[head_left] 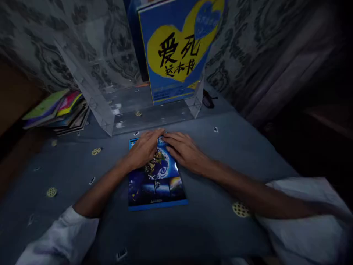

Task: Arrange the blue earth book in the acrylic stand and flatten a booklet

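Loosely open, left grip and right grip both atop the blue book.

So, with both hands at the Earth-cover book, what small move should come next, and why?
Probably curl the fingers of the right hand under the right edge of the Earth-cover book, the left hand steadying it. The book lies flat on the tablecloth; the left hand crosses its upper part, and the right hand is over that edge, fingers stretched out.

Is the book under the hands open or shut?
Shut: the book lies flat with its Earth cover up, no inside pages showing; left hand and right hand over it.
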Demonstrator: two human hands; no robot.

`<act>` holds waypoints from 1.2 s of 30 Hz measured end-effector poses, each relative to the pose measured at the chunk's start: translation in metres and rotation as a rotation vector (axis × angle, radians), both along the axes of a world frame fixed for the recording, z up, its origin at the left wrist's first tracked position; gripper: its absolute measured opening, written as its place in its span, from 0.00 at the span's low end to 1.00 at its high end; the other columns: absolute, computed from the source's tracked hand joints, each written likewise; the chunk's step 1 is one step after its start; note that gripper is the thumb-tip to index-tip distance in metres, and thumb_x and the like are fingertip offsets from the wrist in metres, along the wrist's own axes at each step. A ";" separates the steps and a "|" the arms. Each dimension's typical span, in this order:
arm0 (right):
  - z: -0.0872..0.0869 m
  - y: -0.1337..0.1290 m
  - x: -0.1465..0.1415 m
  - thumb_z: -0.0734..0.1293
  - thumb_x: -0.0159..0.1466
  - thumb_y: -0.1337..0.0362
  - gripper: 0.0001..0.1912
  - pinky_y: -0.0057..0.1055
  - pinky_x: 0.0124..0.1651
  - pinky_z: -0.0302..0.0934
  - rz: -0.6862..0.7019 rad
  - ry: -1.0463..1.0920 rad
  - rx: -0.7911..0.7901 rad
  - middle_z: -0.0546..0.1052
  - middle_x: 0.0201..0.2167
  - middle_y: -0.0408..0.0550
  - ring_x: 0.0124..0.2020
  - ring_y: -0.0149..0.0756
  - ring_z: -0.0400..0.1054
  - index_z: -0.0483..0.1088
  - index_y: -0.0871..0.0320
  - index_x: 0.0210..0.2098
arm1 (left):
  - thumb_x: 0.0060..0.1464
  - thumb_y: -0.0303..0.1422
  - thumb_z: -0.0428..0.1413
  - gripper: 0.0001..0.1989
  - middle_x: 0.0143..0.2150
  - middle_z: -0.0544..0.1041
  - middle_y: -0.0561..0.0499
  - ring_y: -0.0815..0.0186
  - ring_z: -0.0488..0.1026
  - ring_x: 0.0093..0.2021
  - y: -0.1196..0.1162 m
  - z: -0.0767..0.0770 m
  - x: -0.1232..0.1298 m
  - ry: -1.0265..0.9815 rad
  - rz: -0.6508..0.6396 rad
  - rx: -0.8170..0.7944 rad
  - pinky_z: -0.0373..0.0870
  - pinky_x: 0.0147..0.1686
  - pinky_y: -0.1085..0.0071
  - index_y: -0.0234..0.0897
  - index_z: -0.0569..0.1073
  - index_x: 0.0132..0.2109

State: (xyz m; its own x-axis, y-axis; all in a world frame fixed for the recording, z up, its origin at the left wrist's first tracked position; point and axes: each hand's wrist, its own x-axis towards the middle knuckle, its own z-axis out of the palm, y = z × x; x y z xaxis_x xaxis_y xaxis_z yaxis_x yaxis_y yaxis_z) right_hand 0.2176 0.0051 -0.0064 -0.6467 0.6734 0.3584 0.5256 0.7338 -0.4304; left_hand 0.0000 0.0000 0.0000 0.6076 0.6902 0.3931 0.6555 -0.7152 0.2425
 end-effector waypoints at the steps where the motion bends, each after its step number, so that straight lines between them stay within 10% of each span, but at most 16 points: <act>1: 0.000 0.000 0.000 0.58 0.73 0.63 0.21 0.52 0.61 0.62 -0.004 -0.007 0.005 0.73 0.60 0.62 0.61 0.53 0.67 0.70 0.66 0.60 | 0.65 0.23 0.45 0.25 0.63 0.72 0.34 0.55 0.70 0.64 0.000 0.000 0.000 -0.005 0.004 -0.005 0.69 0.63 0.55 0.29 0.60 0.67; 21: -0.007 0.024 0.017 0.54 0.68 0.70 0.34 0.60 0.66 0.55 0.057 0.162 -0.190 0.72 0.63 0.55 0.67 0.48 0.61 0.47 0.57 0.73 | 0.70 0.32 0.44 0.19 0.66 0.71 0.40 0.57 0.62 0.70 -0.007 0.001 0.004 0.127 0.025 -0.016 0.62 0.67 0.49 0.34 0.69 0.63; 36: -0.017 0.029 0.014 0.57 0.66 0.71 0.26 0.53 0.66 0.58 0.063 0.112 -0.078 0.74 0.61 0.51 0.64 0.47 0.65 0.72 0.55 0.60 | 0.69 0.32 0.45 0.22 0.69 0.67 0.43 0.59 0.61 0.71 -0.036 0.014 0.011 0.225 -0.096 -0.107 0.56 0.70 0.47 0.37 0.67 0.66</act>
State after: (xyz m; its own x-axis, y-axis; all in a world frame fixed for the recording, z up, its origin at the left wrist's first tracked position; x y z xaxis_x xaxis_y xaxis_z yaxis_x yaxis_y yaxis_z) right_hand 0.2314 0.0338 -0.0237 -0.6474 0.6611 0.3791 0.4250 0.7261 -0.5404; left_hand 0.0112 -0.0363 0.0140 0.7358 0.6559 0.1687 0.6323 -0.7545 0.1760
